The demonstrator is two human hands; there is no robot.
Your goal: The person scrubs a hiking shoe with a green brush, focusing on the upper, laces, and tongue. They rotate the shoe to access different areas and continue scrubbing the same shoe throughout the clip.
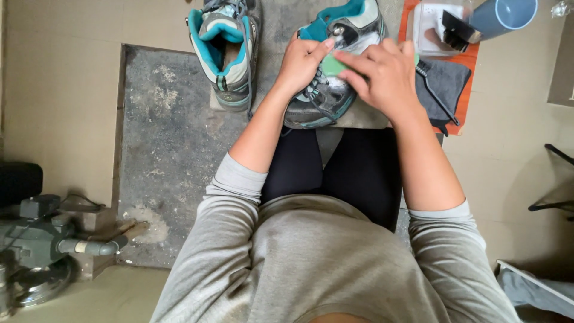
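Grey-and-teal hiking shoe (323,98) on the knees, toe toward the body, resting at the near edge of a worn dark mat (167,143). Left hand (301,63) curled over the tongue and laces, fingers closed on the upper, steadying it. Right hand (382,75) lying flat across the side, fingers almost straight, pressing a small green pad (332,64) against the upper; grip by pressure rather than pinch. Cleaning judged under way: grey panels of this shoe look dull, no clear line between wiped and unwiped. Matching second shoe (226,51) upright just to the left, untouched, probably yet to do. Further out, right: dark folded cloth (445,87) on an orange mat (466,60); clear tub (433,27), contents hard to tell; blue cup (508,15), apparently empty.
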